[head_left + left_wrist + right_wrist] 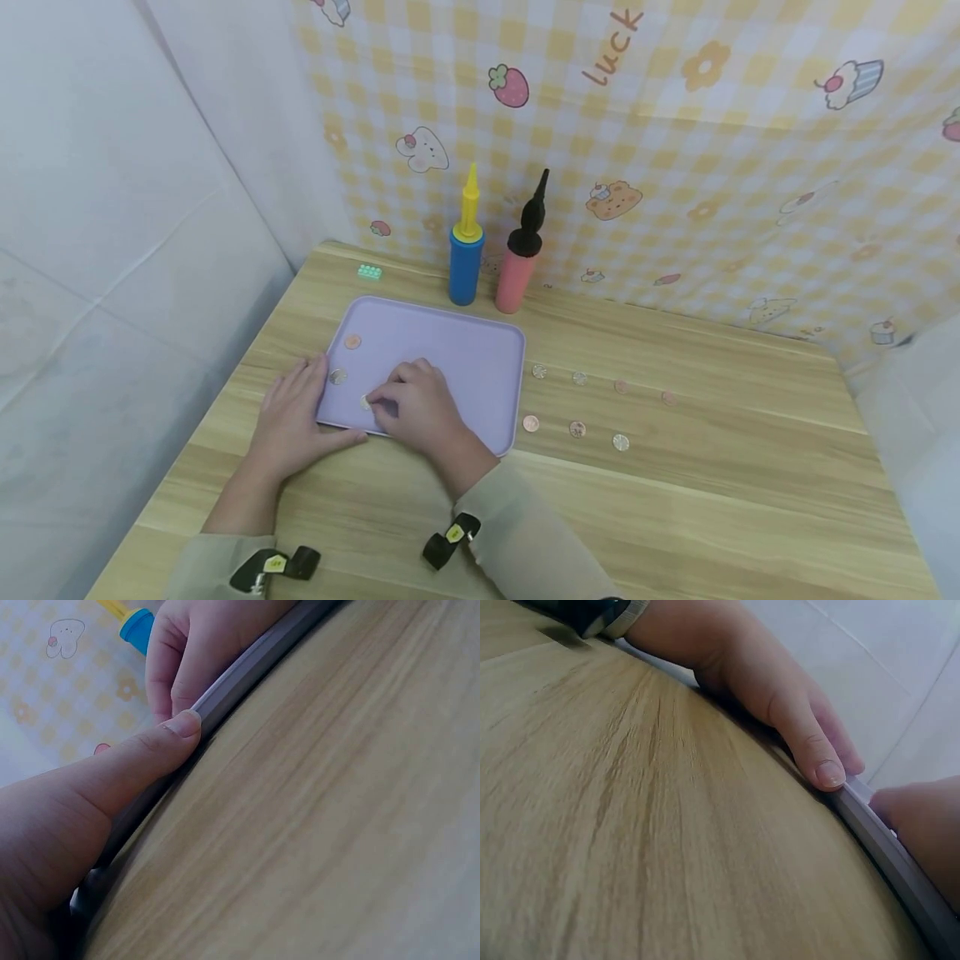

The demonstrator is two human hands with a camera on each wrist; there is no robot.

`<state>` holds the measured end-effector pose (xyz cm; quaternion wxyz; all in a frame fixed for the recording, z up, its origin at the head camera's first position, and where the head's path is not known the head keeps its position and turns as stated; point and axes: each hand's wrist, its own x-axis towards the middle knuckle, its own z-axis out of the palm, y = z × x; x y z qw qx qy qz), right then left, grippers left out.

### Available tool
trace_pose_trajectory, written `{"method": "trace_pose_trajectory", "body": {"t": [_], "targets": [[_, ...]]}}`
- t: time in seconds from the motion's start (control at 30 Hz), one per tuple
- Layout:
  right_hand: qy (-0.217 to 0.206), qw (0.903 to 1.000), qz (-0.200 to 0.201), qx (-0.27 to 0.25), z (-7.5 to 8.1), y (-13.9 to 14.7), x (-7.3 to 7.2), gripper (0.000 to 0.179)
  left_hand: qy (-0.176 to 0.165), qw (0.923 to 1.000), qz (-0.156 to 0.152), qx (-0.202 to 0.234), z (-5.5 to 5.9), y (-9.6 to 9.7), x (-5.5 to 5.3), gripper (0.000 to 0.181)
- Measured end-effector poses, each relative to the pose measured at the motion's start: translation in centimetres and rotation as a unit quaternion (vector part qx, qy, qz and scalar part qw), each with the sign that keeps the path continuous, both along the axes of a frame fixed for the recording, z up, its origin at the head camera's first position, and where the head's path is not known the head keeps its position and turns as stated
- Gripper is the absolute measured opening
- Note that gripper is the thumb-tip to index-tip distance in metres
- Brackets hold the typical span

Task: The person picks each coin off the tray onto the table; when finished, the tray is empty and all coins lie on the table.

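Note:
A lilac tray (480,358) lies on the wooden table. My left hand (288,421) rests at its near left corner, fingers along the left side and thumb on the front rim. In the left wrist view that thumb (150,761) touches the rim. Over the tray's near left part, my right hand (420,408) pinches a small silvery coin (365,402) at its fingertips; in the right wrist view the tray rim mostly hides this coin. Farther back in the tray are a silver coin (337,377) beside the left fingers and a copper coin (352,341).
Right of the tray, several silver and copper coins (577,429) lie in two rows. Behind it stand a blue hand pump (465,271) with yellow nozzle and a pink one (514,282) with black nozzle. A mint toy brick (370,272) lies back left, before a checked curtain (675,167).

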<state>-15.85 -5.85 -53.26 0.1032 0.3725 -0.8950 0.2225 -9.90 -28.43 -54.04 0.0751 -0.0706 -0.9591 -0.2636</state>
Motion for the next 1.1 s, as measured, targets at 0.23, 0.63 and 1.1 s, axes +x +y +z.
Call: {"method": "trace_pose_trajectory", "body": {"t": [0.23,0.63,1.1], "targets": [[-0.020,0.9993,-0.029,-0.007,0.01,0.03,0.00,0.018,-0.004,1.0000,0.001,-0.001,0.06,0.03,0.01,0.137],[-0.131,0.9843,-0.072,0.094,0.60,-0.68,0.39,0.026,0.004,1.0000,0.000,-0.004,0.05,0.10,0.01,0.135],[-0.062,0.9923,0.058,-0.090,-0.15,0.00,-0.06,0.022,0.007,1.0000,-0.001,-0.001,0.00,0.08,0.08,0.136]]}}
